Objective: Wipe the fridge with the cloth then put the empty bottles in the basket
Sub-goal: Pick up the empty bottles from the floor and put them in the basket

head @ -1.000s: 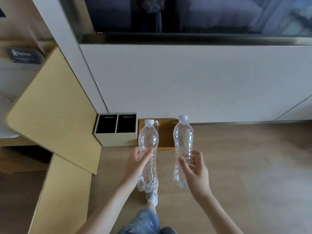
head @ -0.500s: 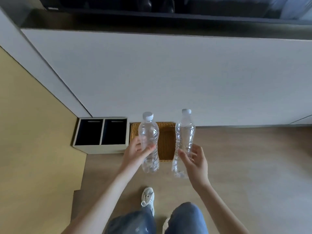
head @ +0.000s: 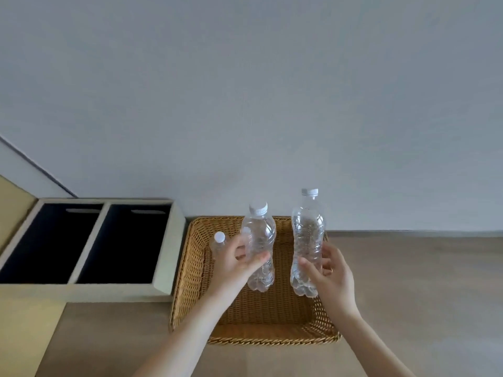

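Note:
My left hand [head: 234, 263] grips a clear empty bottle [head: 260, 240] with a white cap, held upright over the wicker basket [head: 190, 268]. My right hand [head: 330, 270] holds a second clear empty bottle [head: 307, 235] upright over the basket's right side. Another bottle [head: 218, 242] with a white cap lies inside the basket, mostly hidden behind my left hand. The basket stands on the wooden floor against the white wall. Neither the fridge nor the cloth is in view.
A cream two-compartment box [head: 163, 289] with dark insides stands directly left of the basket. A yellow panel [head: 24, 330] fills the lower left. The white wall [head: 245, 104] rises behind, and wooden floor [head: 408, 295] extends to the right.
The view has dropped much closer to the floor. Both hands have carried their bottles forward and down, from in front of the basket to directly above it.

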`<control>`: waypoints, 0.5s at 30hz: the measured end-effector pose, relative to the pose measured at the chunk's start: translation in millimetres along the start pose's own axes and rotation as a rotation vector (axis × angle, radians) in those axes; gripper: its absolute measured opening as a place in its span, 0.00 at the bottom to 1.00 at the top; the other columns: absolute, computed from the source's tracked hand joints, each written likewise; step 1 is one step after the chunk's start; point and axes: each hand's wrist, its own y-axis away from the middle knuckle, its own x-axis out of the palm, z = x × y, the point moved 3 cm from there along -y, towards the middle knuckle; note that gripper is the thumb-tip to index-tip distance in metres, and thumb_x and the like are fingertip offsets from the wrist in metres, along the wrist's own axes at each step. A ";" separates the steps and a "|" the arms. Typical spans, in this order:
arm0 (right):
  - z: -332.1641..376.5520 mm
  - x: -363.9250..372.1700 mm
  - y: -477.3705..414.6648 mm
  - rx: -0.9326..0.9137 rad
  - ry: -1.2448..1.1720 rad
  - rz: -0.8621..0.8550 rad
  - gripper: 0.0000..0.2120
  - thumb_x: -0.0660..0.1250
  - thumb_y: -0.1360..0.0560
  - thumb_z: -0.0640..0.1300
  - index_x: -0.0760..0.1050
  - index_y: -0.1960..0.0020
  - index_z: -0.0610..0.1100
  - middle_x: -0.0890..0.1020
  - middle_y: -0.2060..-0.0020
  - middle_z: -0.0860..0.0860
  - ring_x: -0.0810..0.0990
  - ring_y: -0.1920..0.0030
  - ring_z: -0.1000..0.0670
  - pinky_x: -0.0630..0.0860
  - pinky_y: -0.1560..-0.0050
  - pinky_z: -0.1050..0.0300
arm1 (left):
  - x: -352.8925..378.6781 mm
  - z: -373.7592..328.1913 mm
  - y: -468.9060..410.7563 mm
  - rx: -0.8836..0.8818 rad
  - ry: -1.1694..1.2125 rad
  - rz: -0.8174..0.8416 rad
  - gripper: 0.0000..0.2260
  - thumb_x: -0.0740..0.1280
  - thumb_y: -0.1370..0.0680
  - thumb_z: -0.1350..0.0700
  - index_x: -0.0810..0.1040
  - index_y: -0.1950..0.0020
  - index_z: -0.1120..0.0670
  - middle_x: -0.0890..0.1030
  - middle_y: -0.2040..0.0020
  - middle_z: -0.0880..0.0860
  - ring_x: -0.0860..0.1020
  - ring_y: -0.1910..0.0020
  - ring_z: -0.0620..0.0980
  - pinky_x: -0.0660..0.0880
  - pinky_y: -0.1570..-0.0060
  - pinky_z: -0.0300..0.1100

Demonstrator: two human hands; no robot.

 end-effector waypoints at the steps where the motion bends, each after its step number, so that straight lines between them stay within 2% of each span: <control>1: -30.1 5.6 -15.0 -0.017 0.004 0.005 0.22 0.79 0.33 0.55 0.75 0.43 0.66 0.83 0.55 0.59 0.83 0.56 0.57 0.81 0.61 0.63 | 9.7 25.1 -15.8 0.011 -0.002 0.007 0.33 0.74 0.37 0.34 0.75 0.35 0.44 0.77 0.40 0.38 0.76 0.41 0.37 0.73 0.48 0.33; 4: -104.1 21.0 -51.2 -0.068 0.016 -0.007 0.23 0.79 0.32 0.52 0.75 0.40 0.64 0.83 0.52 0.57 0.83 0.54 0.56 0.82 0.57 0.59 | 33.0 91.9 -54.7 0.051 -0.023 0.050 0.31 0.76 0.33 0.38 0.74 0.32 0.42 0.76 0.38 0.36 0.75 0.40 0.34 0.72 0.46 0.33; 7: -153.3 30.9 -73.9 -0.117 0.028 -0.029 0.24 0.79 0.30 0.50 0.74 0.39 0.63 0.81 0.52 0.65 0.81 0.51 0.63 0.79 0.59 0.68 | 51.4 141.3 -80.6 0.091 -0.058 0.068 0.28 0.76 0.31 0.40 0.73 0.33 0.40 0.77 0.36 0.37 0.75 0.40 0.33 0.73 0.44 0.33; 10: -182.8 40.0 -88.0 -0.133 0.064 -0.045 0.27 0.79 0.30 0.51 0.72 0.35 0.57 0.79 0.46 0.65 0.78 0.47 0.66 0.76 0.54 0.68 | 63.8 170.6 -98.2 0.109 -0.079 0.072 0.28 0.76 0.30 0.43 0.72 0.31 0.42 0.76 0.35 0.38 0.73 0.38 0.34 0.72 0.45 0.32; 15: -209.6 49.2 -100.7 -0.127 0.099 -0.035 0.26 0.78 0.29 0.46 0.71 0.35 0.55 0.79 0.46 0.65 0.77 0.44 0.65 0.74 0.48 0.66 | 87.0 197.1 -117.1 0.143 -0.085 0.079 0.29 0.76 0.28 0.46 0.71 0.29 0.44 0.74 0.32 0.39 0.72 0.33 0.38 0.69 0.35 0.39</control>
